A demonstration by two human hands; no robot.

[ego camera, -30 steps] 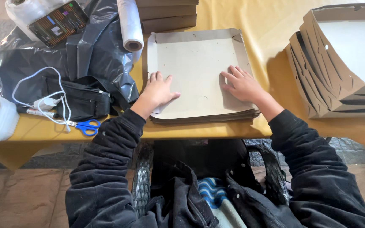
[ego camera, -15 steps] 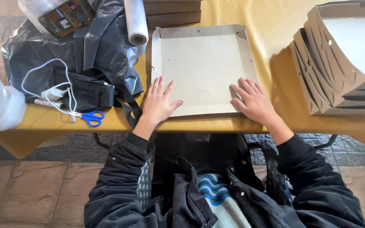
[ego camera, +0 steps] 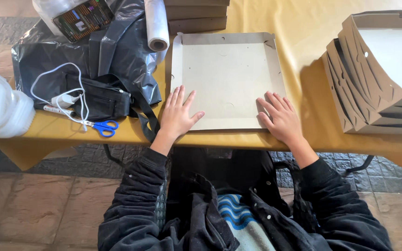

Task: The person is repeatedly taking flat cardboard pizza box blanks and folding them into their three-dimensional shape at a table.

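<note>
1. Cardboard tray point(ego camera: 226, 79), flat with low folded-up walls on three sides, lies on the yellow table point(ego camera: 303, 28) near the near edge, between a black plastic bag point(ego camera: 117, 51) on the left and a stack of folded boxes point(ego camera: 378, 74) on the right.
2. Left hand point(ego camera: 177, 114) rests flat with fingers spread on the tray's near left corner; right hand point(ego camera: 282, 118) lies the same way on the near right corner. Both are released, pressing down and grasping nothing.
3. Risk: the tray's near edge lies close to the table edge, so a pull toward the body could tip it off the table.
4. Risk: uneven pressure could crease the thin board or spring the side walls back flat.
5. Risk: blue scissors point(ego camera: 103, 128), a white cable point(ego camera: 66, 100) and a roll of film point(ego camera: 156, 23) lie near on the left; a sweeping elbow could knock them down.
6. Compared with a second ago, the hands sit nearer the tray's near edge, and the tray now shows no others stacked visibly beneath it.
</note>
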